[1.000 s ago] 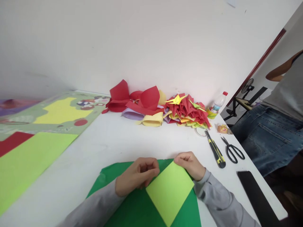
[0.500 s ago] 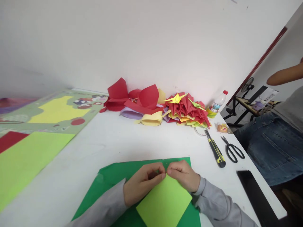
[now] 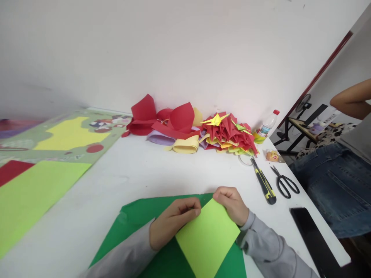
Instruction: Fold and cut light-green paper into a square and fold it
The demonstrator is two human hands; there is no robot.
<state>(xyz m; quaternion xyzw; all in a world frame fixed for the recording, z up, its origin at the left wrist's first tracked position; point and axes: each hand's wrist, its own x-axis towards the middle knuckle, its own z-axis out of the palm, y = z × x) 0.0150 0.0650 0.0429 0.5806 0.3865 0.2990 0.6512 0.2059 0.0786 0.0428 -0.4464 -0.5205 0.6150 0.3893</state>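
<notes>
A lime-green paper square (image 3: 208, 241) is turned cornerwise above a dark green sheet (image 3: 139, 216) on the white table. My right hand (image 3: 232, 204) pinches its far corner between thumb and fingers. Along the upper left edge of the square, my left hand (image 3: 175, 221) is closed, thumb against forefinger; whether paper lies between its fingertips is too small to make out.
Folded red and yellow paper pieces (image 3: 228, 133) and rolled sheets (image 3: 185, 144) lie by the wall. A bottle (image 3: 268, 124), cutter (image 3: 263, 182), scissors (image 3: 285, 182) and black object (image 3: 315, 239) are at right. A person (image 3: 333, 177) stands beyond; large sheets (image 3: 43, 193) lie left.
My right hand has moved up and right with the square's far corner, shifting the square that way. My left hand is now apart from that corner. The person's arm at the right has moved.
</notes>
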